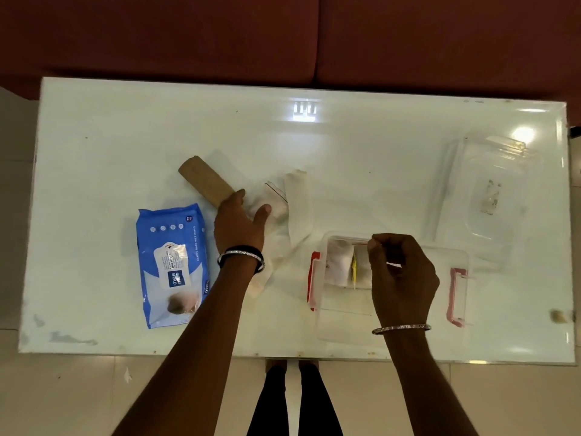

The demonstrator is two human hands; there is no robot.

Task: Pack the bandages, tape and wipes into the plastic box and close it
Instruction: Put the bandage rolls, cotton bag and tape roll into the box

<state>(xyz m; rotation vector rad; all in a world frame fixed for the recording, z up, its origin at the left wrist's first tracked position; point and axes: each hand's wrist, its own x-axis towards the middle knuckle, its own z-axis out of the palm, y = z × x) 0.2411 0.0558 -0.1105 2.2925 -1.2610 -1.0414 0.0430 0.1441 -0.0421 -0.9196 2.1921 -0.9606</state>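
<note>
A clear plastic box (452,338) with red latches stands near the table's front edge, right of centre. A zip bag of white bandages (341,262) lies inside it. My right hand (404,278) hovers over the box, fingers curled, with thumb and forefinger pinched at that bag's red-striped top edge. My left hand (239,223) rests on a second clear zip bag (276,202) holding a white bandage, thumb pressed on it. A brown roll (202,180) lies just behind that hand. The blue wipes pack (171,265) lies flat to the left. More white wrapped bandages (298,202) lie beside the second bag.
The box's clear lid (481,190) lies at the back right of the white glass table (125,127). A dark red sofa (283,36) runs along the far side. My legs (292,401) stand at the front edge.
</note>
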